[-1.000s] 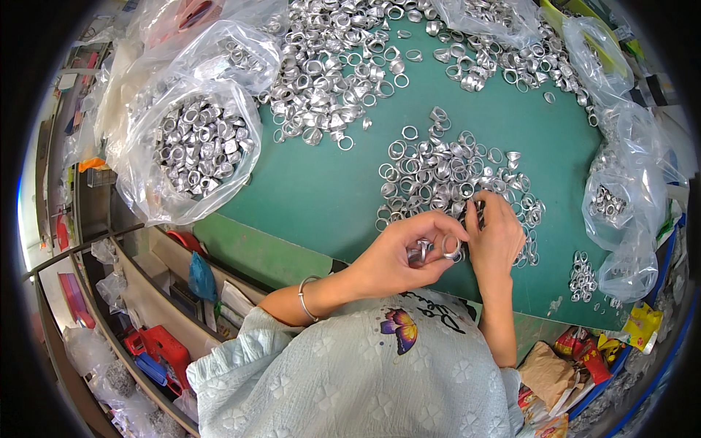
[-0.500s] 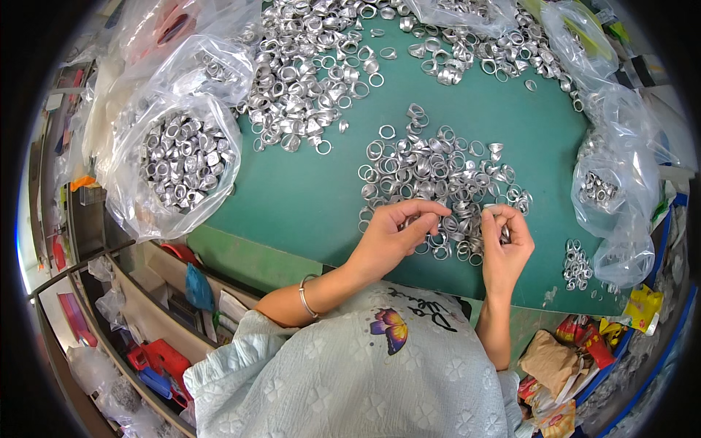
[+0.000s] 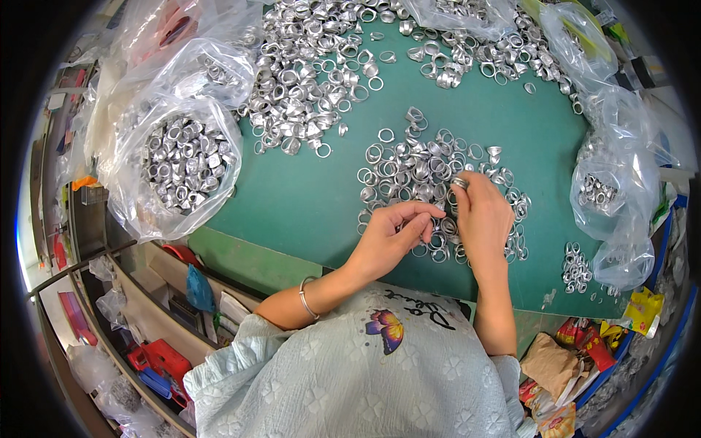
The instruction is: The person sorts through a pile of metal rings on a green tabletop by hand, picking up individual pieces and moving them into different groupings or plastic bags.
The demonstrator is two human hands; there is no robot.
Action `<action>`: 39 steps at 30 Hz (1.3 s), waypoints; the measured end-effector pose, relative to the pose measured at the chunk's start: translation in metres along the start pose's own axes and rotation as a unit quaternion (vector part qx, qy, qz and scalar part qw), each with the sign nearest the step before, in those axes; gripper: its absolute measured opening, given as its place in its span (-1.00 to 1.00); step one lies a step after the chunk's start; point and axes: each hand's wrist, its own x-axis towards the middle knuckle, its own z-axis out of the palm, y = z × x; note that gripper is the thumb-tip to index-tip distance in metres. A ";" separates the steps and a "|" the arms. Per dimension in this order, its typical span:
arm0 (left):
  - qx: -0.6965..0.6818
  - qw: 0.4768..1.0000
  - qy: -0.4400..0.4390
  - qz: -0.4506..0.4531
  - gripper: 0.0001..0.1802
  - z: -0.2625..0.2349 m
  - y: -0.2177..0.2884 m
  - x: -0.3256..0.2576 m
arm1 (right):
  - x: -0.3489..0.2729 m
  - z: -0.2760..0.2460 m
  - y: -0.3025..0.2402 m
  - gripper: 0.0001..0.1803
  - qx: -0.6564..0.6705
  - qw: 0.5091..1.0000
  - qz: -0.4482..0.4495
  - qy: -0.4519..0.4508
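Observation:
A loose pile of silver-coloured metal rings [image 3: 409,164] lies on the green table in front of me. Over its right part, my right hand [image 3: 483,219] pinches a ring [image 3: 459,182] between thumb and fingertips. At the near edge of the pile is my left hand [image 3: 391,235], its fingers curled and thumb drawn in toward the forefinger. Whatever lies inside those left fingers is hidden. Several rings lie right beside and under both hands.
A clear plastic bag [image 3: 230,157] full of rings stands open at the left. A bigger heap of rings [image 3: 296,87] spreads behind it. At the right are a small cluster of rings [image 3: 576,267] and another plastic bag [image 3: 624,252]. Open drawers [image 3: 171,306] sit below the table's left edge.
My right hand has moved left and farther over the pile, and a ring now shows in its fingertips. My left hand has stayed almost in place.

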 end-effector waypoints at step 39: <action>0.103 0.986 0.047 0.122 -0.86 0.004 0.019 -0.001 | -0.048 -0.019 -0.013 -0.90 0.530 0.836 0.140 -0.008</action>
